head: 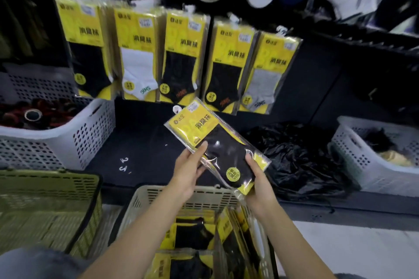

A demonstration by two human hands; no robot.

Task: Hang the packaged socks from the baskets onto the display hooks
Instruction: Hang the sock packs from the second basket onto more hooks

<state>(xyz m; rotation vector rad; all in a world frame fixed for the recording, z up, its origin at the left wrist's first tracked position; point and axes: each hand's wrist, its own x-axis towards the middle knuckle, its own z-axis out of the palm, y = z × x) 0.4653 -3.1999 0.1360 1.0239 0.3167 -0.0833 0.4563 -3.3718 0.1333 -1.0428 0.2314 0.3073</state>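
Both hands are on the pack! Left hand (189, 172) pinches the near edge of the packaged black socks (215, 142), thumb on top. Right hand (260, 183) grasps the bottom end, thumb over the yellow card. The pack sits tilted between them, its white hang tab (177, 109) pointing up and away from the left hand. Directly below the wrists is the beige basket (204, 192), more yellow-and-black packs inside.

Ahead of the hands and above the fingertips hangs the row of sock packs (181, 59), five stacks side by side; the display hooks are hidden behind them.

Now the risky part, by the look of it. That tab is small and the hook can't be seen, so a blind push could miss the hole and bend the tab instead. The film looks glossy: loosen one hand too early and the pack may slide back toward the basket. The stacks hang close together, so a clumsy entry might nudge a neighbour off. A black pack on the white or grey stack would be a mismatch, too.
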